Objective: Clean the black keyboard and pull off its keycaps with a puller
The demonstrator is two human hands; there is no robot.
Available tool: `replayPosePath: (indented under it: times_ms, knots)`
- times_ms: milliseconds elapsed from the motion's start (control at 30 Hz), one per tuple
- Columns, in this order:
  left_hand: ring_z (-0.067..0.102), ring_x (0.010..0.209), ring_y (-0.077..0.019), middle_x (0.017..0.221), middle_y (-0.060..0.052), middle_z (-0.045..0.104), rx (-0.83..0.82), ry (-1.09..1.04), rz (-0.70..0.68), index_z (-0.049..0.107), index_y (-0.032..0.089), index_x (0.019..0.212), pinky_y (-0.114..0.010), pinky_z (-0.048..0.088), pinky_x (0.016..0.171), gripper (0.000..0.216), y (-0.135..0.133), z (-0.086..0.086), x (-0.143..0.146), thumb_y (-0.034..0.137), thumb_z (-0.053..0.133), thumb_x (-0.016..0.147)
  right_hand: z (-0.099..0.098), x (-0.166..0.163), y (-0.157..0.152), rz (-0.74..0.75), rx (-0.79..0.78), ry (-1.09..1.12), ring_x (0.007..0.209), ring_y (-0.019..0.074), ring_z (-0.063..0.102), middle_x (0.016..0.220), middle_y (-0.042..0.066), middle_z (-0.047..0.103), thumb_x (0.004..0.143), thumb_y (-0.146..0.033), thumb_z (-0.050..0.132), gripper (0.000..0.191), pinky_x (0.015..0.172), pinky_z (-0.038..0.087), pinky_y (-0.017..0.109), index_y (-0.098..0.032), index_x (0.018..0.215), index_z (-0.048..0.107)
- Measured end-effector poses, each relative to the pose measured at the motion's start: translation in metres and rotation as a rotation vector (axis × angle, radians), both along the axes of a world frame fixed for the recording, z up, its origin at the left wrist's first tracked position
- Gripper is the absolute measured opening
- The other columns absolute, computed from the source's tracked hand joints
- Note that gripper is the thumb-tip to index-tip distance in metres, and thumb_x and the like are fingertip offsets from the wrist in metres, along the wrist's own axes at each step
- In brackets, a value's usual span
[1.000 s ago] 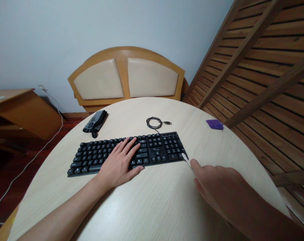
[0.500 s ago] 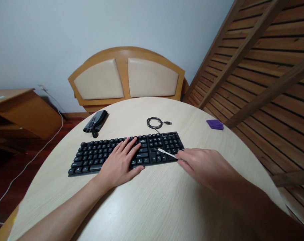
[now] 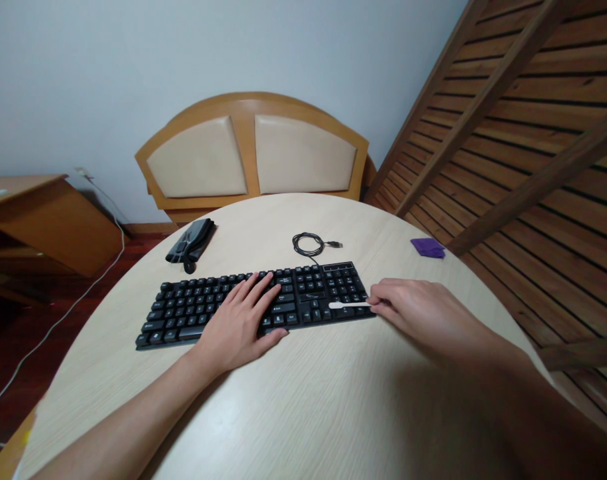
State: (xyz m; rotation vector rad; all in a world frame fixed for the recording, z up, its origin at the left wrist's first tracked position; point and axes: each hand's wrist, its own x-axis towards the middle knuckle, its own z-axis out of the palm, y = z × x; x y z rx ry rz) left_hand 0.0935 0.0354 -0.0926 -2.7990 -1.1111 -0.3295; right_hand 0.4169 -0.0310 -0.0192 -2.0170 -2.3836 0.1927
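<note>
Resting wide over the keyboard (image 3: pixel 282 309) on the table (image 3: pixel 303 413), the left hand (image 3: pixel 241 320) is, I'm guessing, bracing it, while the right hand (image 3: pixel 416 307) is pinching a white swab-like stick (image 3: pixel 347 305) that wants guiding lightly.

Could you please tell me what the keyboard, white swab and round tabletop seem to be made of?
Keyboard: probably black plastic, satin, judging by moulded keys and faint sheen.
Swab: perhaps cotton-tipped, matt, given its swollen white end; stick material unclear.
Tabletop: likely satin laminate or veneer, given pale grain and soft glare.
</note>
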Motion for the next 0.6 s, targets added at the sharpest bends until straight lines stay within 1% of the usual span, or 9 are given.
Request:
replayPosePath:
  times_ms: [200, 300, 467, 600]
  knots:
    - [0.030, 0.151, -0.0376, 0.164, -0.015, 0.034, -0.002, -0.017, -0.005, 0.044, 0.016, 0.152, -0.057, 0.034, 0.121, 0.076, 0.001, -0.001, 0.000, 0.066, 0.051, 0.094, -0.001, 0.015, 0.004, -0.065, -0.024, -0.054, 0.077, 0.0200, 0.064, 0.083, 0.003, 0.072, 0.092, -0.017, 0.054, 0.019, 0.060, 0.029, 0.029, -0.022, 0.079, 0.066]
    - [0.030, 0.151, -0.0376, 0.164, -0.014, 0.034, -0.004, -0.012, -0.005, 0.043, 0.016, 0.152, -0.057, 0.034, 0.121, 0.076, 0.001, -0.001, 0.000, 0.066, 0.050, 0.094, -0.003, 0.022, 0.005, -0.096, -0.015, -0.087, 0.076, 0.0206, 0.063, 0.083, 0.004, 0.072, 0.092, -0.017, 0.054, 0.018, 0.058, 0.027, 0.030, -0.022, 0.077, 0.065]
    - [0.031, 0.151, -0.0375, 0.164, -0.015, 0.035, 0.007, -0.003, 0.001, 0.043, 0.016, 0.152, -0.057, 0.035, 0.120, 0.076, 0.000, -0.001, 0.000, 0.066, 0.050, 0.095, -0.007, 0.030, 0.008, -0.114, 0.032, -0.113, 0.071, 0.0195, 0.061, 0.080, 0.003, 0.071, 0.089, -0.018, 0.055, 0.016, 0.056, 0.025, 0.029, -0.022, 0.076, 0.064]
    - [0.030, 0.151, -0.0376, 0.164, -0.015, 0.033, -0.001, -0.007, -0.002, 0.043, 0.016, 0.152, -0.058, 0.034, 0.120, 0.076, 0.000, 0.000, 0.000, 0.066, 0.050, 0.095, -0.008, 0.030, 0.011, -0.112, 0.103, -0.111, 0.070, 0.0200, 0.062, 0.083, 0.004, 0.072, 0.092, -0.021, 0.054, 0.018, 0.057, 0.028, 0.030, -0.021, 0.078, 0.065]
